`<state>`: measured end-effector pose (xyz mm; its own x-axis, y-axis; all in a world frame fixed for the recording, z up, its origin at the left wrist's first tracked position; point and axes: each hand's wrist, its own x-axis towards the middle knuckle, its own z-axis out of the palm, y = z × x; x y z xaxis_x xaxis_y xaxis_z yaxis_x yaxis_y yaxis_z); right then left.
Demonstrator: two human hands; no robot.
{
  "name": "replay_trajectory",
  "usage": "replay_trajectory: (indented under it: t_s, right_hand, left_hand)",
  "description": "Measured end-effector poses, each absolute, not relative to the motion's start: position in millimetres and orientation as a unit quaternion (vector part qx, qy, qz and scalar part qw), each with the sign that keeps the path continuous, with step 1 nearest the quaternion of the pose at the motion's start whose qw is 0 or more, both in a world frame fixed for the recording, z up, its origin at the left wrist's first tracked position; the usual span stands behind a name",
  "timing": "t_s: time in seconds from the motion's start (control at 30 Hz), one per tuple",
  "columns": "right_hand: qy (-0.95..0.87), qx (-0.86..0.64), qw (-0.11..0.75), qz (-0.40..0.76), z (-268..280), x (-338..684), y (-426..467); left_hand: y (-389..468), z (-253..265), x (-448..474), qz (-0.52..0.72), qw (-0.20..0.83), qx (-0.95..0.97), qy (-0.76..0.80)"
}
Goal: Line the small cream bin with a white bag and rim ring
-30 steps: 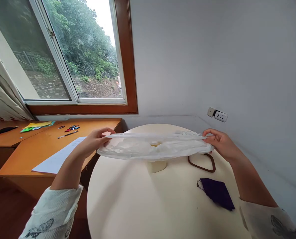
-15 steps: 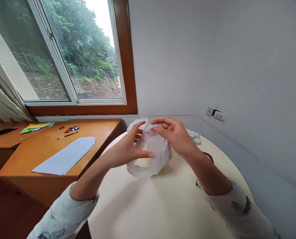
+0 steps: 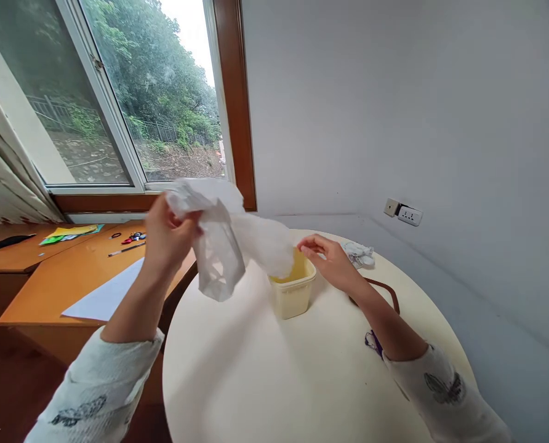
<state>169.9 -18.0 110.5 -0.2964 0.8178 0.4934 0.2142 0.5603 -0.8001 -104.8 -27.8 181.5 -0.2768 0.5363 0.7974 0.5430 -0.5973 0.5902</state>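
Observation:
A thin white plastic bag (image 3: 219,246) hangs in the air, gripped at its upper left by my left hand (image 3: 168,231). The bag stretches to the right, and its loose end trails over the mouth of a small pale-yellow plastic bin (image 3: 293,299). The bin stands upright on the round table, with part of its rim and inside hidden by the bag. My right hand (image 3: 332,261) is at the bin's right rear corner, with thumb and fingers pinched at the rim.
Beneath the bin is a round cream table (image 3: 237,381). A crumpled white bundle (image 3: 360,254), a brown strap (image 3: 388,286) and a small purple item (image 3: 373,343) lie on its right side. An orange-brown desk (image 3: 57,286) with papers (image 3: 103,295) stands at left, below the window.
My left hand has pulled the plastic bag up and left, off the yellow bin, which now shows. My right hand has moved slightly right and down and no longer holds the bag.

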Motion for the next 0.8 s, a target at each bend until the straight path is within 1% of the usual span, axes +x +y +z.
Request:
replay_trajectory:
  t_s: [0.07,0.17,0.23,0.33,0.4,0.43,0.53,0.63,0.8]
  right_hand:
    - [-0.772,-0.391,0.421,0.273,94.0,178.7,-12.9]
    - [-0.806,-0.433,0.337,0.222,75.8,186.8,-13.2]
    - [-0.826,-0.437,0.298,0.197,68.7,189.3,-16.5]
    - [-0.85,-0.414,0.28,0.167,63.6,190.4,-20.7]
    - [-0.859,-0.402,0.281,0.148,62.1,190.1,-21.3]
    - [-0.86,-0.401,0.283,0.141,61.5,189.6,-21.1]
    - [-0.859,-0.403,0.289,0.125,60.0,187.6,-19.8]
    - [-0.857,-0.408,0.293,0.115,58.9,185.2,-19.3]
    - [-0.85,-0.415,0.309,0.101,56.6,182.2,-19.9]
  left_hand:
    - [-28.7,184.4,-117.7,-0.689,0.1,-0.556,-0.454]
    - [-30.3,168.8,-134.5,-0.665,0.234,-0.517,-0.486]
    - [-27.3,141.5,-143.6,-0.617,0.256,-0.532,-0.52]
    - [-16.8,82.4,-153.0,-0.502,0.164,-0.615,-0.586]
    - [-10.4,41.7,-155.7,-0.455,0.105,-0.645,-0.605]
    - [-8.3,23.8,-156.1,-0.402,0.032,-0.668,-0.626]
    - [-6.5,-12.5,-154.7,-0.346,-0.042,-0.69,-0.634]
    - [-6.7,-22.1,-153.4,-0.306,-0.087,-0.711,-0.627]
    - [-2.3,-3.0,-157.9,-0.235,-0.145,-0.744,-0.608]
